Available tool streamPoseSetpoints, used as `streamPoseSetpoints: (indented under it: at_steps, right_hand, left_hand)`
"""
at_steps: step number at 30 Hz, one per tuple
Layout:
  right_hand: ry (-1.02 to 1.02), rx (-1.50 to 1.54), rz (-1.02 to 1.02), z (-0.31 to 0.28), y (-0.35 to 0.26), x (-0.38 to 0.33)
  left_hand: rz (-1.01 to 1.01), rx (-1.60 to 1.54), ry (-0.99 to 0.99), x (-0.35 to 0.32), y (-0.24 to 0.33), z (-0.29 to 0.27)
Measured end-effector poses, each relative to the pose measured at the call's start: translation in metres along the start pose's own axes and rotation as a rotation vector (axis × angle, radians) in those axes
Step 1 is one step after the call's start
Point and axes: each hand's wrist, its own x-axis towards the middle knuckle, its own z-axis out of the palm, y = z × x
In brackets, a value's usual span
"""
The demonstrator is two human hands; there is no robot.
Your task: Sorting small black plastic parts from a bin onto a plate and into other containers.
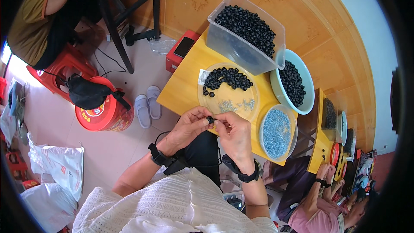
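Observation:
My left hand [189, 124] pinches a small round black plastic part [210, 120] between thumb and fingers, just off the table's near edge. Right beside it, the fingertips of my right hand [236, 136] are pressed together against the part's side; anything between them is hidden. Beyond both hands lies a round, shallow, pale lid [206, 102] on the yellow table [179, 92]. On the lid, a cluster of black ring-like parts [233, 79] spreads along the far side. Nearer to me are loose tiny clear and bluish pieces [227, 106].
A clear bin [235, 49] of black parts stands at the back, beside a pale blue bowl [311, 97] with more. A round tub [294, 140] holds tiny bluish pieces. A phone [184, 46] rests on a red box [171, 62]. Other people sit left and right.

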Motion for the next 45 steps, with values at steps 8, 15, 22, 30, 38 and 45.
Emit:
streamPoseSetpoints:
  at_steps: [8,15,22,30,38,45]
  right_hand:
    - [-0.101,-0.377,-0.065,-0.002,-0.013,0.0]
    - [-0.056,-0.409,-0.03,0.012,-0.006,-0.001]
    - [0.037,-0.145,0.07,0.018,0.014,0.004]
    - [0.17,-0.185,-0.098,0.023,0.018,-0.004]
    - [0.231,-0.274,-0.143,0.041,0.025,-0.015]
    - [0.282,-0.241,-0.189,0.037,0.042,-0.017]
  left_hand:
    - [0.053,0.311,0.004,-0.004,0.0,0.001]
    - [0.114,0.394,0.098,-0.006,-0.002,0.004]
    - [0.173,0.444,0.139,-0.003,-0.001,0.002]
    - [0.223,0.389,0.167,-0.001,-0.004,0.007]
    - [0.261,0.451,0.34,0.001,-0.012,0.018]
    - [0.199,0.479,0.336,0.003,-0.014,0.015]
